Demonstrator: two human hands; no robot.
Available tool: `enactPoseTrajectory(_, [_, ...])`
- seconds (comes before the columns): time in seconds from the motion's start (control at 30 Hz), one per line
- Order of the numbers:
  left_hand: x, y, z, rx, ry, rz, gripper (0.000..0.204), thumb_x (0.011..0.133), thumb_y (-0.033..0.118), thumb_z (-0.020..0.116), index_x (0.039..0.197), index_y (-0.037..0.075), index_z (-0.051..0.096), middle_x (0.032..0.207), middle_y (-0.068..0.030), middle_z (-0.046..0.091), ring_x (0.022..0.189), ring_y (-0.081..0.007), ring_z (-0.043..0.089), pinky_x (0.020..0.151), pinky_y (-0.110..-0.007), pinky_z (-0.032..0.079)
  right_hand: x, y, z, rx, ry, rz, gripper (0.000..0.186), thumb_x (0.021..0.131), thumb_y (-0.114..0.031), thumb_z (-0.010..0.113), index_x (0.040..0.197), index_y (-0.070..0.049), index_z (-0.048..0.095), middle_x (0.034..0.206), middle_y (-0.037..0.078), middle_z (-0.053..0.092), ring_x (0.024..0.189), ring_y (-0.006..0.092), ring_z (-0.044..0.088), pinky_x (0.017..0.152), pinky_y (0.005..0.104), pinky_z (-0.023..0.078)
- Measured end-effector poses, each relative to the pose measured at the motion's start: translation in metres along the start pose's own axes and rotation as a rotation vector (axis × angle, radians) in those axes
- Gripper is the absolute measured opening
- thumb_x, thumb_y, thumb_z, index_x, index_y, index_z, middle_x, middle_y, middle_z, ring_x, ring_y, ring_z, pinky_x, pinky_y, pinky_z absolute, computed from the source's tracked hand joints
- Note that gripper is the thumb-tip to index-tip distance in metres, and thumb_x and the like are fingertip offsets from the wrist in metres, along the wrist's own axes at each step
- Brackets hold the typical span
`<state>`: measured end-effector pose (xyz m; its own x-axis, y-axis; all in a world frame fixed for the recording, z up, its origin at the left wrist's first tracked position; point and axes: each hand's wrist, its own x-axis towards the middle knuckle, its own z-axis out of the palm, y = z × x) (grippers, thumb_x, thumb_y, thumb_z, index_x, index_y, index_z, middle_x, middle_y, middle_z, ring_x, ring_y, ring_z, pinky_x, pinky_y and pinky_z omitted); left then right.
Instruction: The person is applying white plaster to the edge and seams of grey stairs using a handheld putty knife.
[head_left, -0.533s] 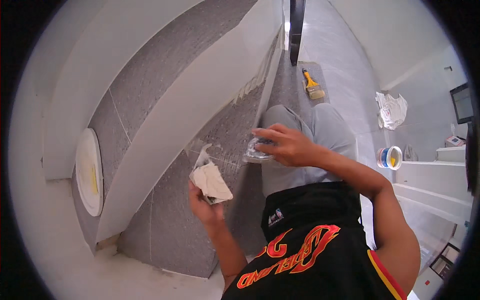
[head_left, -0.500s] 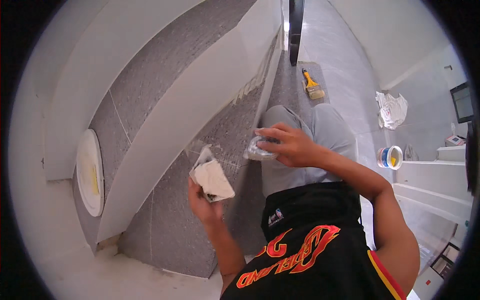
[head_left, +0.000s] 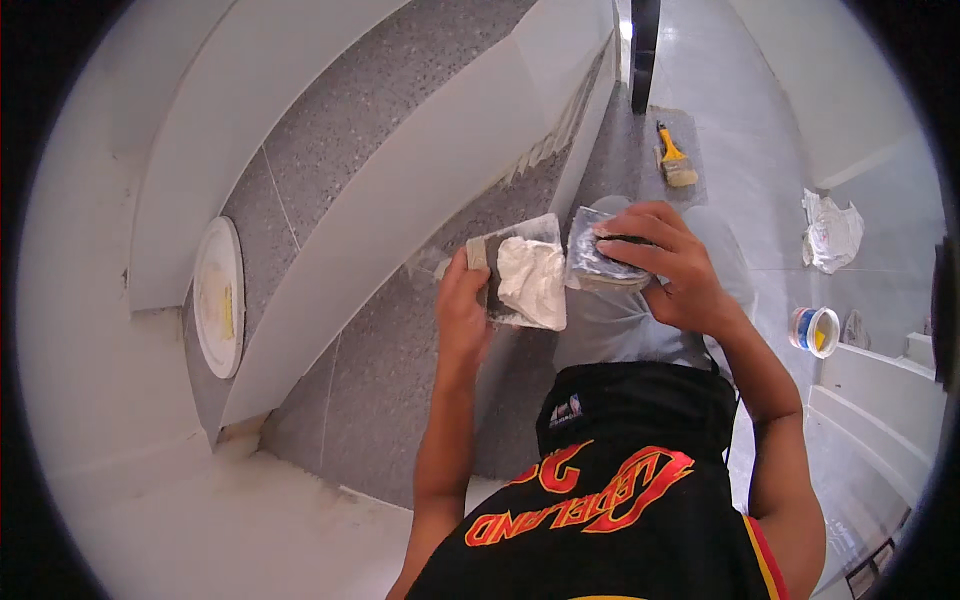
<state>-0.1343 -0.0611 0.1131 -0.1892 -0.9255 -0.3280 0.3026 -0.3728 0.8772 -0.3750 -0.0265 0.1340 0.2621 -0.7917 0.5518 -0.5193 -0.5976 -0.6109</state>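
Left scraper (head_left: 494, 268) higher, blade (head_left: 543, 229) rightward

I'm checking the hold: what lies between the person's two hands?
In the head view, between left hand and right hand are a flat blade bearing white paste and a second, white-smeared blade, both held.

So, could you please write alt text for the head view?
A person's left hand holds a flat scraper loaded with white paste; the right hand holds a second scraper beside it, its blade smeared white. Grey speckled steps are at left; a yellow-handled brush lies ahead.
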Motion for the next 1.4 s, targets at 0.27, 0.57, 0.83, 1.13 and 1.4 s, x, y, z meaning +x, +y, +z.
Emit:
enactPoseTrajectory(0.27, [0.000, 0.028, 0.012, 0.074, 0.204, 0.092, 0.032, 0.081, 0.010, 0.037, 0.110, 0.000, 0.048, 0.099, -0.0084, 0.054, 0.094, -0.0187, 0.053, 0.081, -0.032, 0.044, 0.013, 0.010, -0.011, -0.076, -0.127, -0.102, 0.038, 0.056, 0.005, 0.058, 0.092, -0.006, 0.058, 0.096, 0.007, 0.055, 0.094, 0.0259, 0.049, 0.077, 0.0346, 0.044])
enactPoseTrajectory(0.57, [0.063, 0.187, 0.060, 0.027, -0.166, 0.347, 0.039, 0.084, 0.016, 0.031, 0.117, -0.001, 0.040, 0.084, -0.0109, 0.055, 0.057, -0.0130, 0.046, 0.043, -0.021, 0.040, -0.021, 0.101, 0.074, 0.882, 0.485, 0.929, 0.021, 0.074, -0.017, 0.056, 0.083, 0.002, 0.059, 0.073, 0.008, 0.058, 0.063, 0.0117, 0.052, 0.054, 0.0259, 0.044])
enactPoseTrajectory(0.83, [0.187, 0.217, 0.061, 0.081, -0.127, 0.326, 0.026, 0.080, 0.015, 0.035, 0.093, -0.004, 0.047, 0.085, -0.0128, 0.053, 0.066, -0.0207, 0.051, 0.050, -0.026, 0.043, 0.002, 0.130, 0.120, 0.596, 0.669, 0.935, 0.026, 0.070, -0.022, 0.057, 0.069, 0.004, 0.056, 0.060, 0.013, 0.056, 0.046, 0.0163, 0.051, 0.048, 0.0328, 0.041])
enactPoseTrajectory(1.13, [0.192, 0.209, 0.042, 0.041, -0.548, 0.171, 0.029, 0.080, 0.013, 0.034, 0.102, 0.000, 0.048, 0.080, -0.0097, 0.053, 0.059, -0.0142, 0.045, 0.045, -0.023, 0.038, 0.041, 0.105, 0.115, 0.050, 0.662, 0.851, 0.029, 0.067, -0.023, 0.059, 0.065, 0.005, 0.053, 0.056, 0.019, 0.052, 0.053, 0.0343, 0.051, 0.055, 0.0394, 0.042])
enactPoseTrajectory(1.4, [0.172, 0.205, 0.049, 0.021, -0.351, 0.312, 0.036, 0.084, 0.017, 0.027, 0.112, 0.001, 0.043, 0.067, -0.0038, 0.047, 0.048, -0.0095, 0.035, 0.037, -0.019, 0.029, 0.034, 0.101, 0.099, 0.141, 0.650, 0.972, 0.030, 0.065, -0.025, 0.060, 0.070, 0.004, 0.054, 0.061, 0.019, 0.053, 0.062, 0.0358, 0.054, 0.057, 0.0403, 0.042])
